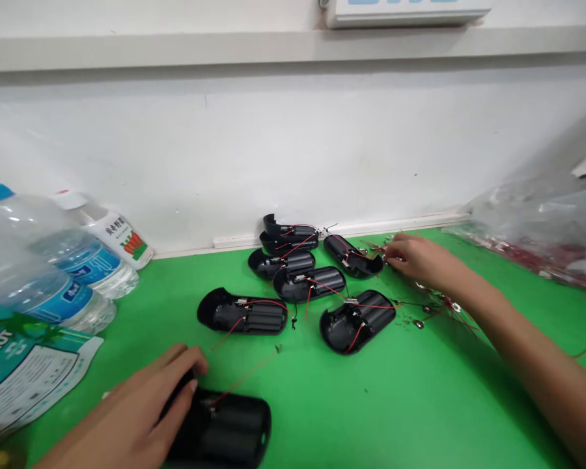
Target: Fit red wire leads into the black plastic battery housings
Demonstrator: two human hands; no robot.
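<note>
My left hand [149, 407] grips one end of a black plastic battery housing [224, 430] lying on the green mat at the near edge; a red wire [247, 374] runs out of it. My right hand [417, 259] reaches far across, fingers curled, pinching at a scatter of small red wires and metal contacts [432, 306] beside the rightmost housing [354, 255]. What its fingers hold is too small to make out. Several more black housings [297, 280] with red wires lie open side up in the middle of the mat.
Clear water bottles [53, 273] and a printed packet [19, 371] lie at the left. A clear plastic bag [542, 234] with red parts sits at the far right. A white wall [293, 143] closes the back of the green mat [395, 391].
</note>
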